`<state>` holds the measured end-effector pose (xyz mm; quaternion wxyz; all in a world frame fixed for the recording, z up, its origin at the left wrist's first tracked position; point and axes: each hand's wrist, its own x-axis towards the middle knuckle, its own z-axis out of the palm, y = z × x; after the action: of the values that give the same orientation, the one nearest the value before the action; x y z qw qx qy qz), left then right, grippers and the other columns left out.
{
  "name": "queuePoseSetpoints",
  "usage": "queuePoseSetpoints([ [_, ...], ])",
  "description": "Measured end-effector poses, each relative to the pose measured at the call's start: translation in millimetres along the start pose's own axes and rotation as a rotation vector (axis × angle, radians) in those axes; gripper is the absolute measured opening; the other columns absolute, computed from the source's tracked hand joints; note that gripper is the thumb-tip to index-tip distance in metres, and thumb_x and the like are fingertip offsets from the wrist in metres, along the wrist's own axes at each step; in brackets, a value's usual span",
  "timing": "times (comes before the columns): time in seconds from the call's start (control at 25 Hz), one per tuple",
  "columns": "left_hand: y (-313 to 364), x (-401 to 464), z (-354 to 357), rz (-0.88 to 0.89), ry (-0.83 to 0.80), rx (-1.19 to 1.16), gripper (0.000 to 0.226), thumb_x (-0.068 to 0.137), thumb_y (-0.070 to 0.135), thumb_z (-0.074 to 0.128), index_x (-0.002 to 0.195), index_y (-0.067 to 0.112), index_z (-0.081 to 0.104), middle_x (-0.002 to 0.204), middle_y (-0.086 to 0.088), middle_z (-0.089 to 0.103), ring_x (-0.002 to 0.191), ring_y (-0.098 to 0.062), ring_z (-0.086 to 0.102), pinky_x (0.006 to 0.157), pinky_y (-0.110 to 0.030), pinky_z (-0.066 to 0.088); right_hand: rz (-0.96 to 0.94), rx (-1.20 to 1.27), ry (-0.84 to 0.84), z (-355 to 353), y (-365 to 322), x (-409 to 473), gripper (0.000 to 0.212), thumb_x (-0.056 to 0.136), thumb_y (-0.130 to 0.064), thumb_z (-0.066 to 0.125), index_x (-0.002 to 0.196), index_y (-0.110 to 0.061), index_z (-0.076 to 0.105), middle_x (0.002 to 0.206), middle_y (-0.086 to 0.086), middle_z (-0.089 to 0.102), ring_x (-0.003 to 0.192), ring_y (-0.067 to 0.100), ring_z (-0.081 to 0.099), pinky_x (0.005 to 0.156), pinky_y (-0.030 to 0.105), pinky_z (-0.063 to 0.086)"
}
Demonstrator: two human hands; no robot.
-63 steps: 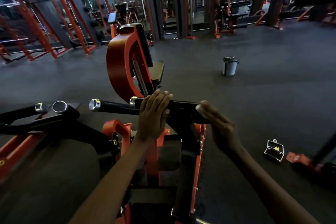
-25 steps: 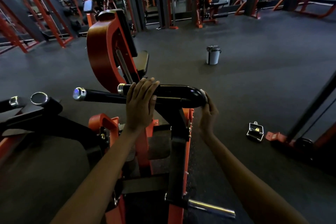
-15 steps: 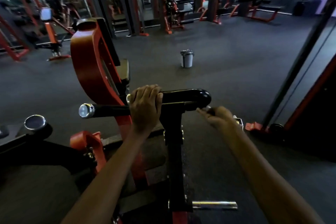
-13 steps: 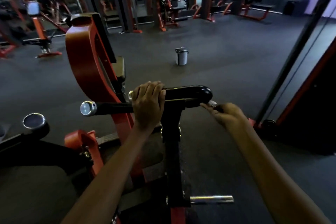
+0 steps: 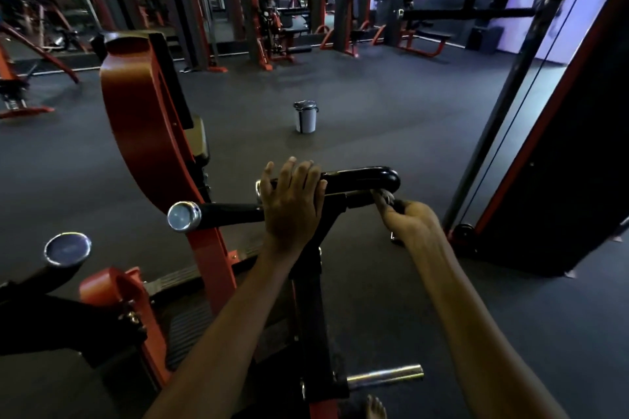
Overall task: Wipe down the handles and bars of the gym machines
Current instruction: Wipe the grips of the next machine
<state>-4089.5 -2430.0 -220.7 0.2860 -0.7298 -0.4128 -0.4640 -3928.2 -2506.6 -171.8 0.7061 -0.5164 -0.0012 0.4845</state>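
While a black padded handle (image 5: 360, 178) of an orange-framed gym machine (image 5: 143, 119) is being wiped, it is steadied from above by the left hand (image 5: 292, 204), whose fingers are draped over the top of the bar and curled round it, apparently so that the bar is kept from swinging under pressure. The right hand (image 5: 408, 218) is brought in just under the handle's rounded outer end, its grip clenched on a small bunched cloth (image 5: 384, 196), which is pressed against the underside of the bar where the handle meets its black support post (image 5: 309, 282). That low approach is judged to be chosen so the hidden lower face of the grip area is reached. A second, thinner bar with a chrome end cap (image 5: 183, 216) is seen projecting toward the left, partly covered by the left palm; another capped bar end (image 5: 68, 248) lies farther left, and both appear still to be cleaned. A small lidded bucket (image 5: 305, 116) is left standing well apart on the dark rubber floor (image 5: 391, 105), presumably parked there as the cleaning supply. More machines are ranged along the far wall.
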Motion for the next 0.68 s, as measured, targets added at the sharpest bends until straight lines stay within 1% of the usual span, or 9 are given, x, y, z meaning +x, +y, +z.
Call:
queuePoseSetpoints([
  [0.08, -0.3, -1.1, 0.8, 0.001, 0.023, -0.004, 0.042, 0.103, 0.03, 0.032, 0.106, 0.014, 0.07, 0.109, -0.001, 0.069, 0.113, -0.025, 0.061, 0.105, -0.046, 0.028, 0.003, -0.196, 0.042, 4.1, -0.6, 8.3, 0.035, 0.099, 0.0, 0.027, 0.128, 0.011, 0.041, 0.126, 0.03, 0.048, 0.119, 0.037, 0.051, 0.104, 0.042, 0.04],
  [0.16, -0.4, -0.9, 1.7, 0.01, 0.039, -0.007, 0.041, 0.103, 0.029, 0.033, 0.106, 0.014, 0.071, 0.108, -0.002, 0.069, 0.113, -0.025, 0.061, 0.105, -0.045, 0.029, -0.177, -0.397, -0.055, 9.3, 3.9, -6.3, 0.023, 0.096, 0.003, 0.033, 0.1, 0.01, 0.055, 0.101, 0.028, 0.057, 0.109, 0.034, 0.056, 0.102, 0.045, 0.042],
  [0.24, 0.2, -2.2, 3.0, 0.025, 0.057, -0.007, 0.039, 0.102, 0.029, 0.035, 0.106, 0.014, 0.071, 0.108, -0.001, 0.069, 0.113, -0.025, 0.061, 0.105, -0.045, 0.03, -0.393, -0.685, -0.088, 11.3, 27.8, -14.7, 0.027, 0.094, 0.009, 0.031, 0.079, 0.0, 0.052, 0.078, 0.017, 0.055, 0.085, 0.027, 0.06, 0.09, 0.033, 0.052],
  [0.32, -0.2, -2.1, 4.4, 0.026, 0.067, -0.01, 0.038, 0.102, 0.029, 0.036, 0.107, 0.014, 0.071, 0.109, -0.001, 0.069, 0.114, -0.024, 0.061, 0.104, -0.045, 0.031, -0.737, -0.946, -0.17, 1.6, 58.2, 5.4, 0.028, 0.094, 0.008, 0.033, 0.087, -0.001, 0.058, 0.081, 0.014, 0.061, 0.075, 0.022, 0.062, 0.067, 0.027, 0.057],
  [0.36, -0.9, -2.4, 4.5, 0.028, 0.07, -0.025, 0.038, 0.102, 0.029, 0.036, 0.107, 0.014, 0.07, 0.109, -0.001, 0.069, 0.114, -0.024, 0.061, 0.105, -0.045, 0.031, -1.043, -1.09, -0.133, -5.6, 66.8, 23.1, 0.025, 0.094, 0.006, 0.036, 0.098, 0.001, 0.061, 0.091, 0.015, 0.064, 0.081, 0.022, 0.063, 0.066, 0.03, 0.058],
  [0.44, -2.4, -2.9, 4.7, 0.037, 0.07, -0.031, 0.037, 0.103, 0.029, 0.036, 0.109, 0.014, 0.069, 0.11, -0.002, 0.069, 0.114, -0.024, 0.06, 0.106, -0.045, 0.03, -1.553, -1.28, -0.306, -16.1, 74.7, 58.5, 0.035, 0.091, 0.001, 0.035, 0.114, 0.003, 0.06, 0.112, 0.018, 0.061, 0.097, 0.028, 0.063, 0.077, 0.038, 0.057],
  [0.52, -2.7, -1.7, 3.8, 0.039, 0.062, -0.025, 0.037, 0.103, 0.029, 0.036, 0.109, 0.014, 0.069, 0.11, -0.002, 0.069, 0.115, -0.024, 0.059, 0.106, -0.045, 0.029, -1.59, -1.587, -0.521, -16.9, 56.3, 72.6, 0.04, 0.085, -0.003, 0.034, 0.111, 0.004, 0.064, 0.114, 0.023, 0.062, 0.097, 0.036, 0.064, 0.079, 0.043, 0.056],
  [0.6, -3.3, -1.1, 3.0, 0.035, 0.054, -0.04, 0.038, 0.103, 0.03, 0.034, 0.11, 0.014, 0.068, 0.11, -0.003, 0.068, 0.115, -0.025, 0.058, 0.107, -0.045, 0.029, -1.755, -1.682, -0.446, -19.8, 37.4, 91.0, 0.035, 0.081, -0.005, 0.041, 0.102, 0.001, 0.069, 0.104, 0.018, 0.067, 0.092, 0.033, 0.067, 0.089, 0.044, 0.051],
  [0.68, -2.9, -3.2, 2.4, 0.036, 0.052, -0.048, 0.037, 0.103, 0.029, 0.034, 0.109, 0.014, 0.067, 0.109, -0.003, 0.068, 0.114, -0.024, 0.057, 0.107, -0.046, 0.027, -1.788, -1.868, -0.298, -30.5, 30.0, 104.3, 0.034, 0.078, -0.002, 0.047, 0.101, -0.001, 0.071, 0.103, 0.013, 0.069, 0.098, 0.027, 0.066, 0.111, 0.04, 0.027],
])
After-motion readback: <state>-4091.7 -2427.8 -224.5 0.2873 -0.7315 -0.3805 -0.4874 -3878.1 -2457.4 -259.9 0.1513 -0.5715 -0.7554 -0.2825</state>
